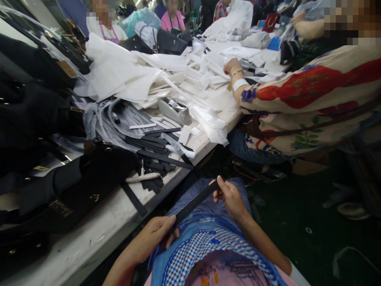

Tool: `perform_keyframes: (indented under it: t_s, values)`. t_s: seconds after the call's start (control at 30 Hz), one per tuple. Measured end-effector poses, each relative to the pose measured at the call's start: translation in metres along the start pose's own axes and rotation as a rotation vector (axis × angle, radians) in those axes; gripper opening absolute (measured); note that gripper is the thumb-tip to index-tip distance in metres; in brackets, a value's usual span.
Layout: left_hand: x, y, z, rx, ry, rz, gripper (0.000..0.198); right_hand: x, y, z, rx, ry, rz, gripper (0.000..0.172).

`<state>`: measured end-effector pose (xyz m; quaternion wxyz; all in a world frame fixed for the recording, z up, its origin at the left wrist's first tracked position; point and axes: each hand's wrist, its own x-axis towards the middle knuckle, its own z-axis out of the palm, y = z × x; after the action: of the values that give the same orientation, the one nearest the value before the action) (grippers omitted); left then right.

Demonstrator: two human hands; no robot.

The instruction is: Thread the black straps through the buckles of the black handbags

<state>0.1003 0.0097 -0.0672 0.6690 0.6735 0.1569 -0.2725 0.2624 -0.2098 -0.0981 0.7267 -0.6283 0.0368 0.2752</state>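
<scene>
I hold a narrow black strap point(195, 202) over my lap, stretched between both hands. My left hand point(154, 236) pinches its near end just above my blue checked apron point(205, 234). My right hand point(229, 196) is closed around the far end, thumb on top. To my left, at the table's edge, lie several more black straps point(154, 149) and a black handbag point(89, 182) with gold fittings.
The white table point(98, 234) runs along my left, heaped with white paper wrapping point(133, 75) and black bags. A person in a floral top point(312, 95) sits at the right, one hand on the paper pile. More people sit at the far end. Dark floor at right.
</scene>
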Motion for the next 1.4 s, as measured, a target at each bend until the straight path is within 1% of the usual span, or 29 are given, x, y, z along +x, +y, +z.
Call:
perform_keyframes:
  t_s: [0.3,0.37,0.47,0.53,0.63,0.73,0.83,0.93,1.03,1.27,1.4]
  values:
    - [-0.002,-0.007,-0.003,-0.146,-0.066,-0.048,0.064,0.001,0.009,0.003,-0.002,0.009,0.088,0.052]
    - [-0.003,-0.007,-0.004,-0.149,-0.06,-0.045,0.064,0.001,0.009,0.004,0.002,-0.004,0.082,0.05]
    - [-0.002,-0.011,-0.006,-0.081,-0.024,-0.04,0.065,0.002,0.012,0.005,0.003,-0.047,0.076,0.044]
    - [-0.002,-0.019,-0.008,-0.024,0.01,-0.056,0.067,0.004,0.019,0.007,-0.004,-0.087,0.091,0.04]
    - [-0.002,-0.036,-0.01,0.013,0.055,-0.088,0.071,0.008,0.035,0.012,-0.018,-0.146,0.132,0.039]
    - [-0.006,-0.052,-0.011,-0.014,0.075,-0.122,0.073,0.01,0.05,0.018,-0.033,-0.183,0.177,0.04]
    - [-0.011,-0.057,-0.01,-0.098,0.064,-0.142,0.071,0.012,0.058,0.021,-0.042,-0.2,0.21,0.041]
    - [-0.017,-0.054,-0.01,-0.155,0.032,-0.128,0.069,0.013,0.059,0.023,-0.053,-0.21,0.231,0.042]
    - [-0.02,-0.055,-0.012,-0.204,0.036,-0.133,0.069,0.013,0.058,0.024,-0.067,-0.217,0.242,0.042]
    - [-0.02,-0.073,-0.014,-0.318,0.089,-0.206,0.064,0.01,0.058,0.023,-0.069,-0.21,0.232,0.044]
    - [-0.021,-0.071,-0.013,-0.345,0.035,-0.194,0.066,0.008,0.058,0.022,-0.024,-0.186,0.205,0.042]
